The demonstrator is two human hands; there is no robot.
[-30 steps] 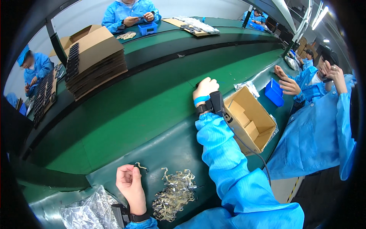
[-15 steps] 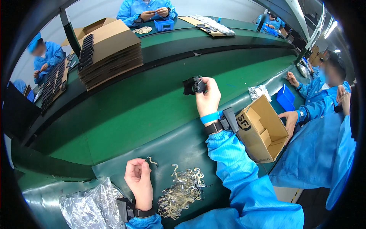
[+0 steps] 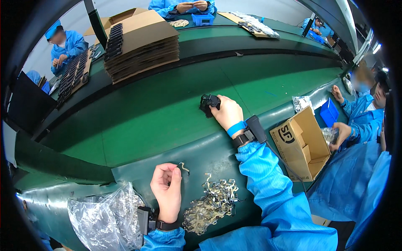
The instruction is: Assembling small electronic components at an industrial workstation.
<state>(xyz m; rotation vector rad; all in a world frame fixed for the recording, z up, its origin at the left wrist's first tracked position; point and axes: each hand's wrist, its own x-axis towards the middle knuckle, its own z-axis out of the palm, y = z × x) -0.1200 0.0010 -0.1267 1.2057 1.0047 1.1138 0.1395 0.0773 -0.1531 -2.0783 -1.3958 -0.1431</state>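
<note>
Here the right hand (image 3: 227, 112) reaches out over the green belt (image 3: 167, 113), fingers closed around a small black part (image 3: 208, 103) that sits at the belt's near edge. The left hand (image 3: 166, 190) rests on the dark green worktop (image 3: 209, 154) closer in, thumb and fingers pinched on a small metal clip (image 3: 183, 167).

The black part looks rigid, moulded and light; a grip across its body seems safest. The clip looks thin, springy and easy to bend or drop, so it is probably best held by its flat end between fingertips.

Just right of the left hand lies a loose pile of clips (image 3: 211, 205). To its left sits a crumpled clear bag (image 3: 100, 215), glossy and likely slippery.

Right of the right forearm stands an open brown box (image 3: 303, 144) with a dark printed mark on its side flap. Beyond it are a blue bin (image 3: 329, 112) and a small clear packet (image 3: 302, 103). Across the belt rises a stack of flat cardboard (image 3: 142, 46), with black parts in rows beside it. Co-workers in blue coats sit around.
</note>
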